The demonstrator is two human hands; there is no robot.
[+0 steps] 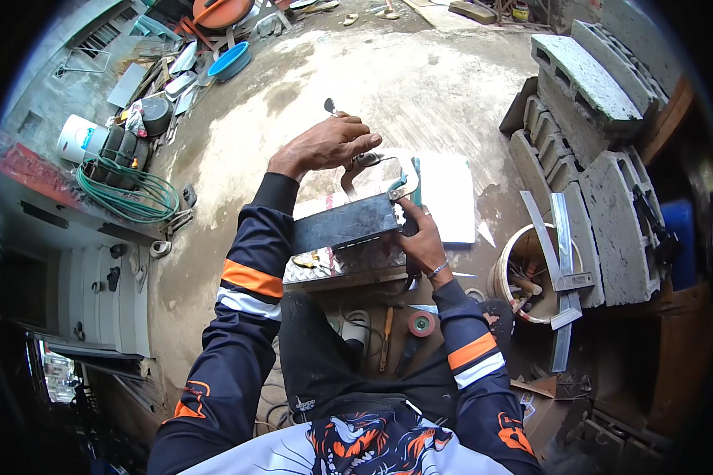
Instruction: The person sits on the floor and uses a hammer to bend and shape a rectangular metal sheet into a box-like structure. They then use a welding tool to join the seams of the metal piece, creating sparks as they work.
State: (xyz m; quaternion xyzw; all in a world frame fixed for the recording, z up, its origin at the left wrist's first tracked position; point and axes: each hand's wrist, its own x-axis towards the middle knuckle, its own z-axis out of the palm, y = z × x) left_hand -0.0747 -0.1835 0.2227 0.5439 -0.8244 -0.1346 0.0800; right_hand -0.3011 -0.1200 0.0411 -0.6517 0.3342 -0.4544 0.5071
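A dark rectangular metal tube (pixel 345 225) lies slanted before me above a tread-patterned metal surface (pixel 356 262). A pale C-clamp (pixel 408 180) sits at its right far end. My left hand (pixel 333 146) is closed above the clamp's screw end, its fingers curled and thumb pointing right; it seems to grip the clamp's handle, partly hidden by the hand. A dark rounded tip (pixel 329 104) shows beyond the knuckles. My right hand (pixel 426 240) is closed around the right end of the tube, thumb near the clamp's jaw.
A white board (pixel 454 198) lies beyond the tube. To the right stand a bucket (pixel 501 277) with tools, metal strips (pixel 561 237) and concrete blocks (pixel 590 79). An angle grinder (pixel 414 336) and orange-handled tool (pixel 387 336) lie between my legs. Green hose (pixel 127 198) is left.
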